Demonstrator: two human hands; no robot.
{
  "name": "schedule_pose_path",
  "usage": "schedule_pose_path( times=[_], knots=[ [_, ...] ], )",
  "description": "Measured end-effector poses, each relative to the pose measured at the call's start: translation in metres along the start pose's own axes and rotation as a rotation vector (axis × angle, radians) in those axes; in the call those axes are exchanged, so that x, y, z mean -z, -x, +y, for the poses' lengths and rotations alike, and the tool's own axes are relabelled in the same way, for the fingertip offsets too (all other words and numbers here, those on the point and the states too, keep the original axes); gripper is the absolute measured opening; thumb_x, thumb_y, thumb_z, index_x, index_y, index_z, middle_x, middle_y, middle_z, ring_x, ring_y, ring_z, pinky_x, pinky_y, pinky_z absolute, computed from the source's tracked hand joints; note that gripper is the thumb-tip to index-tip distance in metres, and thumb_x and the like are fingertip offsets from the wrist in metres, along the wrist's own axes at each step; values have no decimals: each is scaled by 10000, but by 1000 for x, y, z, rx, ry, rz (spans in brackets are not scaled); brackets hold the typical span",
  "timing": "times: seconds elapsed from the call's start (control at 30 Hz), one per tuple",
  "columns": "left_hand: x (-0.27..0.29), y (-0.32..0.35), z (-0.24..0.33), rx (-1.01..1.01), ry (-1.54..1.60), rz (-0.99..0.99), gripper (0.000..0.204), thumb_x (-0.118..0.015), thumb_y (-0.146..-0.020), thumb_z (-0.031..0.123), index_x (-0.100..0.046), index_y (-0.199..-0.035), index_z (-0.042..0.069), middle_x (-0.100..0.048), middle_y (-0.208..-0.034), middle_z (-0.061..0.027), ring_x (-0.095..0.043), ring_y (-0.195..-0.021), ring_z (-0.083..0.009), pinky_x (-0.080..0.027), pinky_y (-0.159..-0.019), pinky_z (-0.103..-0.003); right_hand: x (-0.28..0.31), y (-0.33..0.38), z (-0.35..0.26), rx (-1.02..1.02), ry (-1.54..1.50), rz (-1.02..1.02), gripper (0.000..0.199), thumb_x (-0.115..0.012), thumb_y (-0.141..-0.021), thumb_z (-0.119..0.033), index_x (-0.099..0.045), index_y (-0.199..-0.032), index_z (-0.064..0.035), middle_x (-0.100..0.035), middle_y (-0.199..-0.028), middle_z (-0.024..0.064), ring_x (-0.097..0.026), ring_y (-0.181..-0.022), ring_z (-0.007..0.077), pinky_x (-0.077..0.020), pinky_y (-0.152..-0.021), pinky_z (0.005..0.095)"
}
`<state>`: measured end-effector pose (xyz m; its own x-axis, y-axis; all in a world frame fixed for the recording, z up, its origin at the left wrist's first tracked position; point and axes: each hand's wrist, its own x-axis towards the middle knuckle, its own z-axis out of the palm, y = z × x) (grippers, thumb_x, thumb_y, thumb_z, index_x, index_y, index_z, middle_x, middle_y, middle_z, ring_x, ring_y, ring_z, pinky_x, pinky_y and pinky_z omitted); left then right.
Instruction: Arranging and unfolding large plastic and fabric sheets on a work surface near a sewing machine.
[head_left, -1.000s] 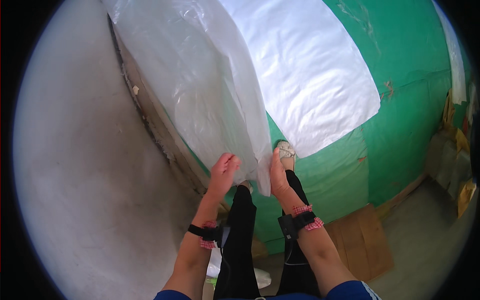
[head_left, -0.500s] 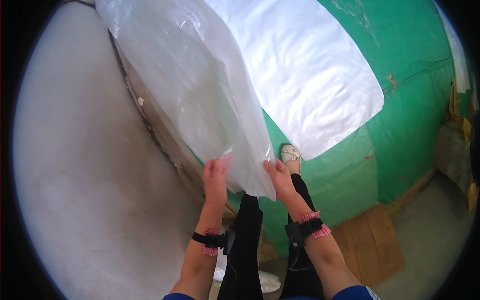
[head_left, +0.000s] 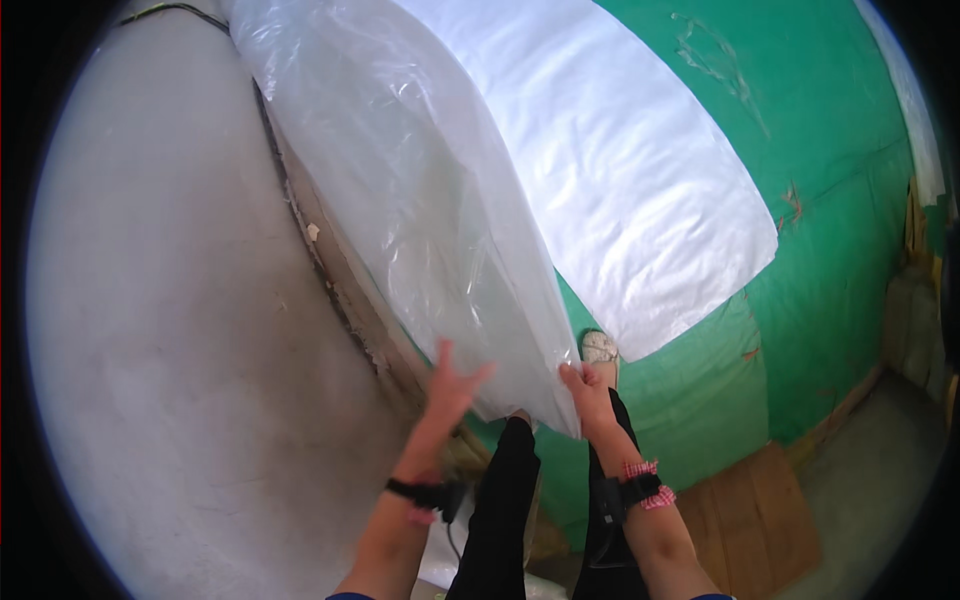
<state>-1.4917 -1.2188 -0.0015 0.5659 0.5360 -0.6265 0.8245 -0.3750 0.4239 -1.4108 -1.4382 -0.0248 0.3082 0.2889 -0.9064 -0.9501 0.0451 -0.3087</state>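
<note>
A long sheet of clear plastic film (head_left: 410, 190) stretches from the far left down to my hands, wrinkled and shiny. My right hand (head_left: 590, 393) pinches its near right corner between thumb and fingers. Beside the film's near left edge is my left hand (head_left: 455, 385), fingers spread and slightly blurred, with nothing in it. To the right of the film, a white sheet (head_left: 630, 190) lies flat over the green covering (head_left: 830, 130). My legs and one light shoe (head_left: 600, 346) show below and behind the film.
A grey wall or floor surface (head_left: 170, 300) fills the left, bordered by a rough ledge (head_left: 330, 260) with a dark line along it. At lower right lies a brown cardboard piece (head_left: 750, 515). A dark cable (head_left: 170, 8) runs at the top left.
My left hand has come off the film's near edge and opened, its fingers now spread. The right hand still grips the corner, now lower and further right in view.
</note>
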Motion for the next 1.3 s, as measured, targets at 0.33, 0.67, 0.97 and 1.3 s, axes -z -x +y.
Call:
schedule_pose_path(
  times=[0.33,0.67,0.97,1.3],
  knots=[
    [-68,-68,-29,441,681,-31,126,-562,-826,127,-609,-903,39,-509,-657,-24,-514,-574,-129,-452,-500,-275,16,25,-28,16,-143,59,159,-621,-857,-177,-627,-951,-49,-624,-821,-8,-558,-697,76,-458,-645,234],
    [175,53,-135,339,922,890,302,-393,-914,209,-513,-1100,3,-563,-968,-102,-588,-843,-246,-521,-647,-353,89,-43,-12,114,-59,299,246,-570,-883,-215,-554,-988,7,-610,-856,66,-594,-736,155,-504,-655,297],
    [249,146,-111,411,613,972,367,-448,-853,116,-490,-1195,-8,-584,-1076,-158,-558,-996,-355,-440,-865,-414,61,-17,-19,104,114,394,423,-550,-887,-372,-591,-1042,19,-596,-889,45,-530,-803,116,-454,-716,279],
    [54,68,76,-542,-264,185,343,-668,-739,189,-560,-1027,38,-538,-1054,-158,-485,-1028,-339,-374,-899,-434,27,21,-26,-7,-35,61,388,-534,-893,-407,-609,-962,-33,-607,-897,32,-541,-809,105,-451,-722,255]
  ],
)
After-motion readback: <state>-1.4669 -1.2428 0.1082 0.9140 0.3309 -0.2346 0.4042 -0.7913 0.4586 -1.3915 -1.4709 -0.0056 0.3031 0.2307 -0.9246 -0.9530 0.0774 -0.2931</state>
